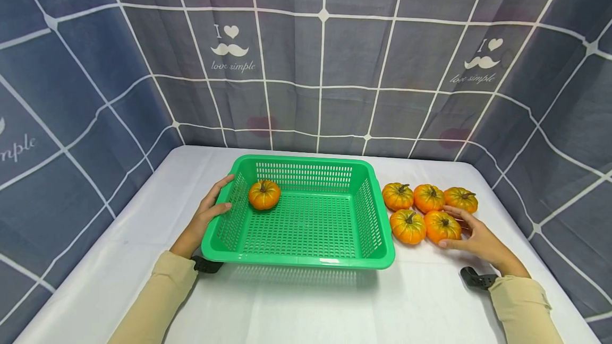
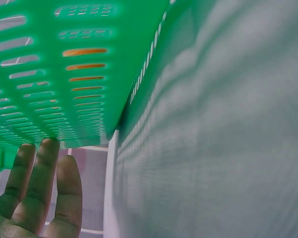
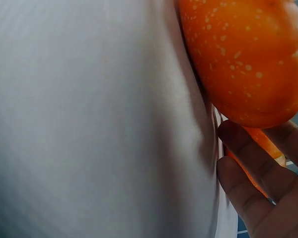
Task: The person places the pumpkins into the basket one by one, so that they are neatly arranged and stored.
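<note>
A green plastic basket (image 1: 306,261) with slotted walls lies on the table, one small orange pumpkin (image 1: 264,195) inside near its left wall. My left hand (image 1: 210,210) holds the basket's left rim, thumb over the edge; in the left wrist view its other fingers (image 2: 39,183) lie along the outside wall. To the right of the basket, my right hand (image 1: 478,238) grips the front-right pumpkin (image 1: 442,226), with the thumb in front and fingers behind. That pumpkin's speckled orange side fills the upper right of the right wrist view. Beside it sits another front pumpkin (image 1: 408,226).
Behind those two stand three more pumpkins in a row: left (image 1: 397,196), middle (image 1: 428,198) and right (image 1: 461,199). A white cloth (image 1: 287,312) covers the table. Grey checked curtains (image 1: 296,105) hang at the back and both sides.
</note>
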Demonstrator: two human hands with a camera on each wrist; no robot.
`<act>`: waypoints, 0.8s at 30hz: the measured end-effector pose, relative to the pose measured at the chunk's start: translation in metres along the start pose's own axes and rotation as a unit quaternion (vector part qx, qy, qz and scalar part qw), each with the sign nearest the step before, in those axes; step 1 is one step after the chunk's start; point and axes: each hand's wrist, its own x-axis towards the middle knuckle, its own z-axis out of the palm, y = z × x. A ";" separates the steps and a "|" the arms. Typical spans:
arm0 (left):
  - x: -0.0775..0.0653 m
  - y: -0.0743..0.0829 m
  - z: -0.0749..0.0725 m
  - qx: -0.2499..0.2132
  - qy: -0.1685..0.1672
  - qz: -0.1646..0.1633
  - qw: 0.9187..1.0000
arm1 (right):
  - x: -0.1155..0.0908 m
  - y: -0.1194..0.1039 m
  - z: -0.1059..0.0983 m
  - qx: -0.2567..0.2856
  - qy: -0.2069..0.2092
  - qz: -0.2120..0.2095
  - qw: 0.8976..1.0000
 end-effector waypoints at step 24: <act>0.000 -0.002 0.000 0.000 -0.001 0.005 1.000 | 0.000 -0.001 -0.002 -0.018 -0.015 0.012 1.000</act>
